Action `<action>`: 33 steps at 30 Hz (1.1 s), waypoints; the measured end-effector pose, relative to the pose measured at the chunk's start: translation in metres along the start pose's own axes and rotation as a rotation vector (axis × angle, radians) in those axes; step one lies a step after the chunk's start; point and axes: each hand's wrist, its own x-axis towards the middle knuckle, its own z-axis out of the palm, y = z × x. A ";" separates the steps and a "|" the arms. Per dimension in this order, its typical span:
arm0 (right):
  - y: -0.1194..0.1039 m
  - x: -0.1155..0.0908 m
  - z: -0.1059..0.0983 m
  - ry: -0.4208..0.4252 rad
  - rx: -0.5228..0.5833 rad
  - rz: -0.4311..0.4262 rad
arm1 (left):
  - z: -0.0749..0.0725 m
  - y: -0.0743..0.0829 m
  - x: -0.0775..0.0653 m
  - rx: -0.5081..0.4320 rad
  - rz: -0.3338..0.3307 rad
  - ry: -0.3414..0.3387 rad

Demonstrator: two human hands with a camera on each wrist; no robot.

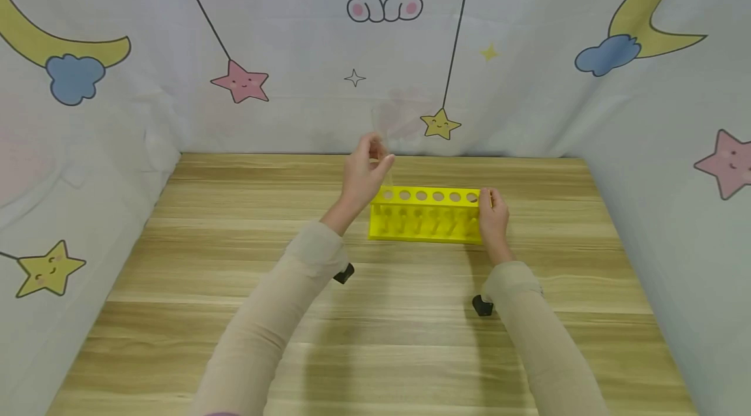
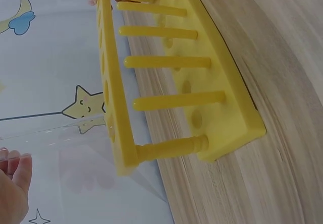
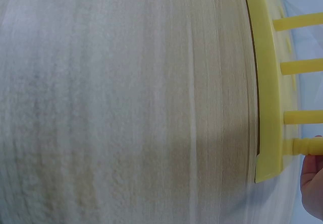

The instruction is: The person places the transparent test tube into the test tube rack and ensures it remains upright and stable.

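My left hand [image 1: 365, 171] pinches a clear test tube [image 2: 60, 133] near its upper part. The tube's lower end is at the leftmost hole of a yellow test tube rack [image 1: 431, 240]; how far it reaches into the hole is hard to tell. Upright pegs [image 2: 166, 62] stand in a row along the rack's base, below the line of round holes. At the rack's right end, my right hand [image 1: 494, 215] grips the top bar and end post. Only part of that hand [image 3: 313, 186] shows in the right wrist view.
The rack stands on a wood-grain table [image 1: 411, 325], towards its back edge. White curtains [image 1: 305, 31] printed with stars, moons and a bear enclose the back and both sides.
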 end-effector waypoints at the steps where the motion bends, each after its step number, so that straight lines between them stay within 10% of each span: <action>1: 0.000 0.000 0.000 -0.002 0.003 -0.002 | 0.000 0.000 0.000 0.002 0.002 0.002; 33: -0.007 -0.002 -0.002 -0.041 0.018 0.022 | 0.010 -0.013 -0.005 0.057 0.010 0.000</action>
